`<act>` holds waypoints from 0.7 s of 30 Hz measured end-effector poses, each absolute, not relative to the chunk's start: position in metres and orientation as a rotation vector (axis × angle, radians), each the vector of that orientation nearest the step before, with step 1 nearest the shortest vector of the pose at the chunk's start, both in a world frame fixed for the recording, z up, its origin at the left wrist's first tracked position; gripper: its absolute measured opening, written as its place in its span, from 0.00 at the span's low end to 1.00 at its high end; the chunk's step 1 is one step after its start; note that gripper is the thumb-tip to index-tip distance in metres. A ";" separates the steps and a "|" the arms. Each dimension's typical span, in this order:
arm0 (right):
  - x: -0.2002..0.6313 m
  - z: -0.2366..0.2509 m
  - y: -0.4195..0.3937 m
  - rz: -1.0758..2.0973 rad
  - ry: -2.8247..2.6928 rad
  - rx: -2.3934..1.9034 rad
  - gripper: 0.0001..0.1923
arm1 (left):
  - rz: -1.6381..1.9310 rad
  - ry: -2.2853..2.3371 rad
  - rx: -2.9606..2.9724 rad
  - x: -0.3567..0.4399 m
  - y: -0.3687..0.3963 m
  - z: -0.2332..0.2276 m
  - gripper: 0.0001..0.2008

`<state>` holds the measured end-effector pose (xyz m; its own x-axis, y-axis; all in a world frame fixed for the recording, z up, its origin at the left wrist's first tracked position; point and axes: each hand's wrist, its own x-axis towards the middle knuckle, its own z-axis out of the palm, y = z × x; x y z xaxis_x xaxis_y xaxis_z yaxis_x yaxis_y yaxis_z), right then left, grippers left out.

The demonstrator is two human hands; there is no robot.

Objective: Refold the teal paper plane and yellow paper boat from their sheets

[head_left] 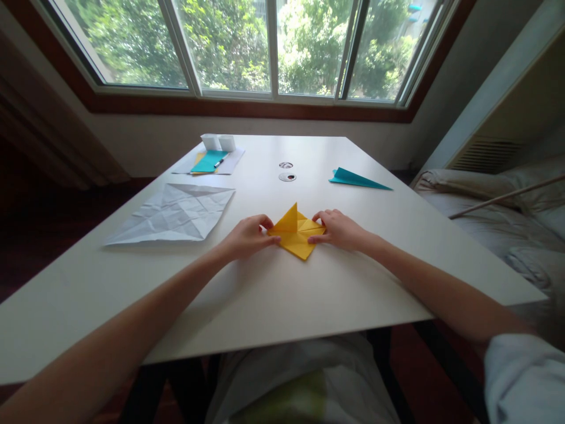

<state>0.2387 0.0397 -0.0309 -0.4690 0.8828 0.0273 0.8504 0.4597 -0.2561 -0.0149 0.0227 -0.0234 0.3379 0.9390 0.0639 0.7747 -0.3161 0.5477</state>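
Note:
A partly folded yellow paper [296, 234] lies on the white table [273, 294] in front of me, with one flap standing up as a point. My left hand [247, 235] pinches its left corner between thumb and fingers. My right hand [339, 228] presses on its right side, the fingertips on the paper.
A creased white sheet [174, 213] lies unfolded to the left. A teal folded paper plane [357, 178] rests at the far right. Farther back are teal and yellow sheets with a pen [209, 161], two small white boxes [218, 142] and two round table holes [286, 171]. A bed stands to the right.

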 end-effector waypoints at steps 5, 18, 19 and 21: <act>0.240 -0.033 0.043 0.383 -2.506 -1.498 0.34 | 0.676 1.251 1.835 -0.010 0.021 -0.027 0.18; 0.241 -0.032 0.049 0.899 -2.186 -1.448 0.23 | 0.765 1.088 1.242 -0.006 0.018 -0.023 0.36; 0.241 -0.032 0.049 1.021 -2.114 -1.435 0.23 | 0.761 1.068 1.212 -0.007 0.019 -0.023 0.34; 0.242 -0.032 0.050 1.258 -1.967 -1.391 0.23 | 0.763 1.032 1.185 -0.009 0.021 -0.024 0.29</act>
